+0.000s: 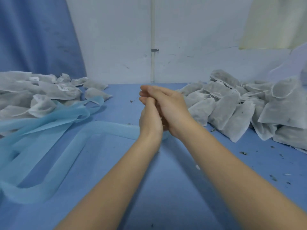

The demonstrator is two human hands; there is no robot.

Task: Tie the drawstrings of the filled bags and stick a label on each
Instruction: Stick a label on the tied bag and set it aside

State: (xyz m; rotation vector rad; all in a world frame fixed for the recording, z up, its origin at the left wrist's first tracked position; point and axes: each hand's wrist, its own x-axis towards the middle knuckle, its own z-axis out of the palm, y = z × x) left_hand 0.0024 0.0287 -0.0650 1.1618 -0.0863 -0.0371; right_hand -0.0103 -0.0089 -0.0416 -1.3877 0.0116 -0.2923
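white labels [64, 88] on left bags [49, 90], print too blurred to read

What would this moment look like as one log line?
hands: left and right pressed together, no bag held | labelled bags: left | unlabelled bags: right

1. Both hands are pressed together, palm against palm, above the middle of the blue surface [166, 188]; the right hand [172, 112] lies over the left hand [149, 120], and nothing shows between them.
2. A heap of labelled bags [41, 93] lies to the left.
3. A pile of filled bags [240, 110] with loose drawstrings sits to the right.
4. Pale blue fabric strips [49, 130] sprawl near the left heap.
5. Dark crumbs [243, 153] dot the surface.
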